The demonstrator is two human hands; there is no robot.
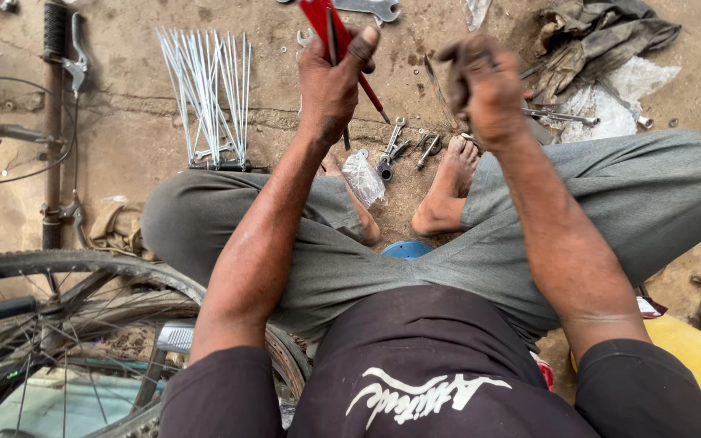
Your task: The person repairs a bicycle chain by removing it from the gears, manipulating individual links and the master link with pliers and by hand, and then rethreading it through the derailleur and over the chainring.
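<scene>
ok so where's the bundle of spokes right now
In the head view the bundle of spokes lies on the dirt ground at upper left, just beyond the person's knee, left of the left hand holding red-handled pliers.

The person wears a dark top with short sleeves and white letters, grey trousers (367,268), and has 2 bare feet.

Left hand (330,81): closed around a red-handled tool (336,36). Right hand (484,85): closed on a small dark part (456,69), hard to identify. Left of the left hand, spoke bundle (208,93) on the floor (123,122); below both hands, wrenches (395,146); right of the right hand, crumpled rag (602,36).
</scene>
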